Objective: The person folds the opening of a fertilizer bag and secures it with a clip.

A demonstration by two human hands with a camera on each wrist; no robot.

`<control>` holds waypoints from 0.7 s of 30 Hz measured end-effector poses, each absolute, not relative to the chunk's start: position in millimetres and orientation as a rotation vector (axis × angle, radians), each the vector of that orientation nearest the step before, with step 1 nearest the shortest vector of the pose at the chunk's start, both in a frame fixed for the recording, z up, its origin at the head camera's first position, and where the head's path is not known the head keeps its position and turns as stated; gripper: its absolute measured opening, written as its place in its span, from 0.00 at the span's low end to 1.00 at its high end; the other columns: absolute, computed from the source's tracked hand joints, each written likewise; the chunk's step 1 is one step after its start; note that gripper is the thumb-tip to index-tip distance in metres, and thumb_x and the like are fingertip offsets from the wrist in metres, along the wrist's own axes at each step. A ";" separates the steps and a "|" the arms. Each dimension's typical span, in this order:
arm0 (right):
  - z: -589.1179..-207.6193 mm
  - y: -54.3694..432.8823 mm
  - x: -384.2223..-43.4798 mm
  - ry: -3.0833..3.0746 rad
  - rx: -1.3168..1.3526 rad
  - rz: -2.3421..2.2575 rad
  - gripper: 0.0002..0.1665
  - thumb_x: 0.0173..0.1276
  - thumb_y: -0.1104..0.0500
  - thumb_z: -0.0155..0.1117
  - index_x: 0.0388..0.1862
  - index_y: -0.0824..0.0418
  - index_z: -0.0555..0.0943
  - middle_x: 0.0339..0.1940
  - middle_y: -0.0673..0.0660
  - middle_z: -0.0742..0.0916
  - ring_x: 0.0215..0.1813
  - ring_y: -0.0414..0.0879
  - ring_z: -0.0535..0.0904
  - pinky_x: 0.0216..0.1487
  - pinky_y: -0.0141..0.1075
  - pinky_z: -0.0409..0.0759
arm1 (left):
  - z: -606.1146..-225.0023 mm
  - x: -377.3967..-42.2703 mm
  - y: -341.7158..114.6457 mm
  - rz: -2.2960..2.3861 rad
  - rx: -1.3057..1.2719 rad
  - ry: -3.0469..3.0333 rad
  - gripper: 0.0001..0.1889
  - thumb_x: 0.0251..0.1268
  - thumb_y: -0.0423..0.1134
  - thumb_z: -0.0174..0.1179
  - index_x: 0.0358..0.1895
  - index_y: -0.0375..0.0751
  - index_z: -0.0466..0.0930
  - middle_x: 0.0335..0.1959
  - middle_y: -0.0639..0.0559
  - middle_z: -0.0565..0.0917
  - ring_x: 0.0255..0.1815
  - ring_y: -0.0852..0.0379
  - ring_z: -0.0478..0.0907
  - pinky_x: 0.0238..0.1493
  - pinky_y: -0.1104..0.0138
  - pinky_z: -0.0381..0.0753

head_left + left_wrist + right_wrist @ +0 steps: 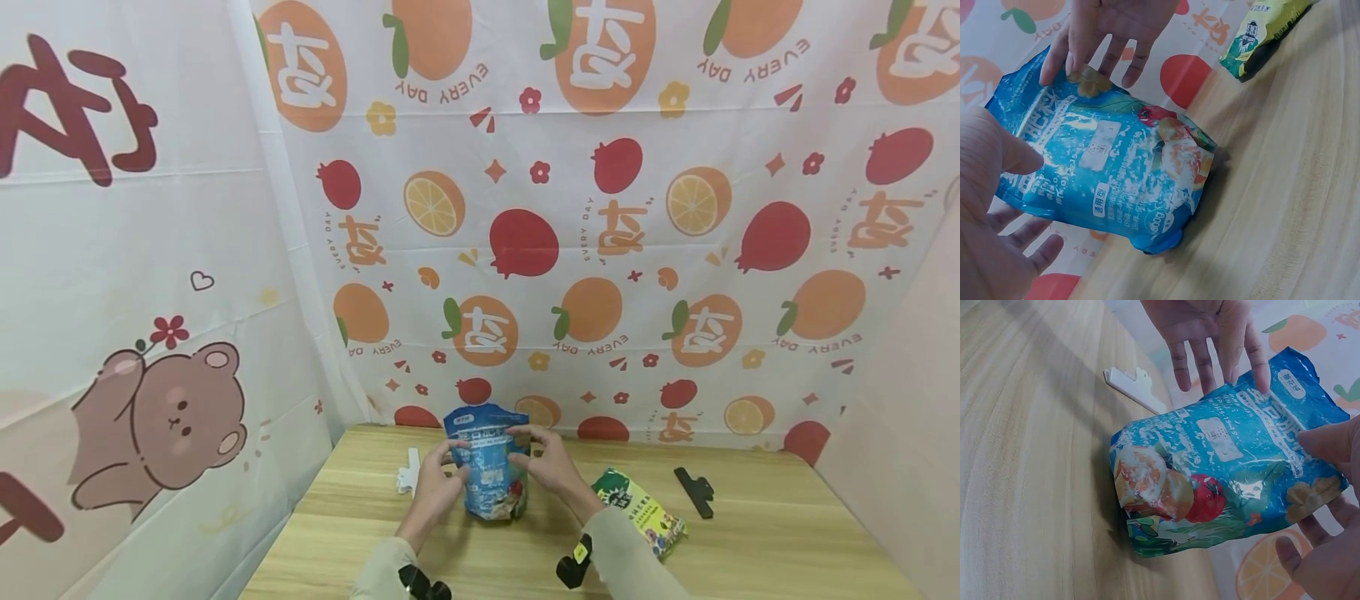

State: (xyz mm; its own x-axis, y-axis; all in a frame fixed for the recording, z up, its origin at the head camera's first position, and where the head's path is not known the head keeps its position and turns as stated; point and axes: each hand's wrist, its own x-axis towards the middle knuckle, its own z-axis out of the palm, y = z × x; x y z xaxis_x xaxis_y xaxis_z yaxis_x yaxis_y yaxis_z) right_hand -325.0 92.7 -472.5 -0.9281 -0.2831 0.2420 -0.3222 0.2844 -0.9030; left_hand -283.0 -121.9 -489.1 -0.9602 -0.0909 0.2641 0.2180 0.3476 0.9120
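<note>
A blue plastic pouch (491, 475) with vegetable pictures and a white label stands upright on the wooden table in the head view. My left hand (437, 483) is at its left edge; the left wrist view shows that thumb over the pouch's front and the other fingers spread beyond the edge. Opposite it, my right hand (553, 465) flanks the right edge, its thumb in front and its fingers loosely extended. Both hands are close around the upper part of the pouch; whether each fingertip touches it I cannot tell. The pouch's back is hidden.
Beside my right forearm lies a green and yellow packet (641, 510). A black clip (694, 492) is farther right on the table (780, 533). On the left, behind my left hand, lies a white clip (408, 472). Fruit-printed cloth (570, 375) hangs behind the table.
</note>
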 end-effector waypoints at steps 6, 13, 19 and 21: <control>-471.0 95.2 -325.5 -2.479 0.598 1.775 0.16 0.69 0.59 0.68 0.54 0.51 0.86 0.62 0.55 0.85 0.65 0.56 0.76 0.67 0.66 0.70 | -485.4 -284.4 -120.0 -1.663 -0.111 -2.304 0.14 0.67 0.27 0.60 0.52 0.43 0.82 0.65 0.40 0.79 0.62 0.41 0.76 0.62 0.41 0.75; -469.0 93.9 -323.3 -2.481 0.669 1.705 0.13 0.69 0.59 0.68 0.52 0.49 0.87 0.59 0.53 0.87 0.68 0.56 0.76 0.67 0.63 0.72 | -481.4 -287.3 -120.1 -1.631 -0.100 -2.244 0.13 0.66 0.25 0.60 0.47 0.44 0.85 0.61 0.43 0.83 0.66 0.42 0.75 0.59 0.47 0.76; -468.6 92.5 -322.9 -2.476 0.729 1.686 0.14 0.69 0.60 0.69 0.53 0.51 0.87 0.59 0.55 0.87 0.64 0.56 0.79 0.62 0.56 0.79 | -481.5 -291.4 -119.3 -1.618 -0.125 -2.226 0.15 0.66 0.23 0.59 0.47 0.45 0.87 0.60 0.43 0.84 0.62 0.42 0.79 0.57 0.51 0.81; -468.3 92.9 -322.3 -2.472 0.733 1.704 0.14 0.69 0.60 0.68 0.53 0.51 0.87 0.60 0.55 0.87 0.63 0.55 0.80 0.60 0.53 0.80 | -481.1 -292.3 -118.8 -1.627 -0.124 -2.217 0.16 0.66 0.23 0.59 0.48 0.46 0.88 0.61 0.44 0.84 0.61 0.43 0.80 0.56 0.54 0.81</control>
State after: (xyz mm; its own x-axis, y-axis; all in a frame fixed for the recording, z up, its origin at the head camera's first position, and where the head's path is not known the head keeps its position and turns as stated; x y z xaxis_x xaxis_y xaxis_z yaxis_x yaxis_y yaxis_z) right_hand -322.3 92.9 -468.3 -0.8862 -0.3514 0.3020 -0.4072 0.2797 -0.8694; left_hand -292.3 -118.8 -481.1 -0.9214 -0.1542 0.3567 0.2941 0.3231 0.8995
